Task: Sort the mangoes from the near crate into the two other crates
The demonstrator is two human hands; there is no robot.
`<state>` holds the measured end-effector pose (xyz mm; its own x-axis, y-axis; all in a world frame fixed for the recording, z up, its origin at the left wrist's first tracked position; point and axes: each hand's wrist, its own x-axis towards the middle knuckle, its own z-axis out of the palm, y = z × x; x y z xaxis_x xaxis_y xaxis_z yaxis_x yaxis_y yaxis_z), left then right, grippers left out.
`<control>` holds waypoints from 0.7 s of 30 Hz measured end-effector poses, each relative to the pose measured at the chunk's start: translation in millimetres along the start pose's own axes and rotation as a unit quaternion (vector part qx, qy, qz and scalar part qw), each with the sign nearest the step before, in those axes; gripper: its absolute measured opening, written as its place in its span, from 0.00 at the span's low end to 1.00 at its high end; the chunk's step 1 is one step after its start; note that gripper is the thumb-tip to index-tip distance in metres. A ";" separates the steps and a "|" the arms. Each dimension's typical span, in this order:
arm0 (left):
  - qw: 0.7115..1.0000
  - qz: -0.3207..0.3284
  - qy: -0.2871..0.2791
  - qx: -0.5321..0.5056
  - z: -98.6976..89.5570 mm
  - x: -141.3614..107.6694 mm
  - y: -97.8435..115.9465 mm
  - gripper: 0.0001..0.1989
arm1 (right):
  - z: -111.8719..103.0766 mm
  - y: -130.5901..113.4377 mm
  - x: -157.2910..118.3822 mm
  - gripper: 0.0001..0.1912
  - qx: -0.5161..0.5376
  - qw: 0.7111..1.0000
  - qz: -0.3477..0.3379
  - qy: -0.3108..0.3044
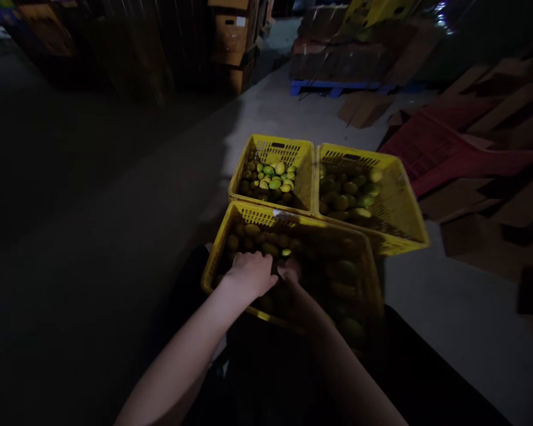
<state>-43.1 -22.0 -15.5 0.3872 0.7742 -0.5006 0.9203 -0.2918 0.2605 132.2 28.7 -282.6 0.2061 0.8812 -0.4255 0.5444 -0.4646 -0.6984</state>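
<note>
A yellow plastic crate [368,248] stands closest to me, holding many lemon- or lime-like fruits in deep shadow. Into its left half reaches my left hand [251,273], back upward, fingers curled down and thumb toward the right; whatever lies under the fingers is hidden. Close beside it, lower among the fruit, is my right hand [290,271], dim, its fingers mostly lost in shadow. One bright yellow-green fruit [286,252] shows just beyond my right hand. Larger dark green fruits [346,271] lie at the crate's right side.
Behind touch two more yellow crates: the left one [308,171] holds lit green and yellow fruits, the right one [404,207] larger greenish fruits. A red crate [444,145] and cardboard boxes [479,236] crowd the right. A loaded blue pallet [337,87] and stacked cartons [231,35] stand farther back.
</note>
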 end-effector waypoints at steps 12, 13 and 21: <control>0.998 -0.046 -0.048 -0.006 24.5 10.3 -16.0 0.22 | -124.9 -67.4 -87.3 0.15 0.040 0.997 0.012 0.059; 0.997 -0.051 -0.054 -0.018 30.4 15.3 -14.3 0.21 | -134.4 -73.2 -95.1 0.14 0.069 0.996 0.007 0.051; 0.946 -0.078 -0.074 -0.305 92.6 86.5 -1.0 0.05 | -173.7 -93.2 -143.4 0.12 0.513 0.857 0.023 -0.047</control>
<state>-5.3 -6.7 -135.5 0.2933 0.6815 -0.6704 0.7810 0.2336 0.5792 193.2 -39.2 -56.5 0.1165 0.8708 -0.4777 -0.4736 -0.3740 -0.7973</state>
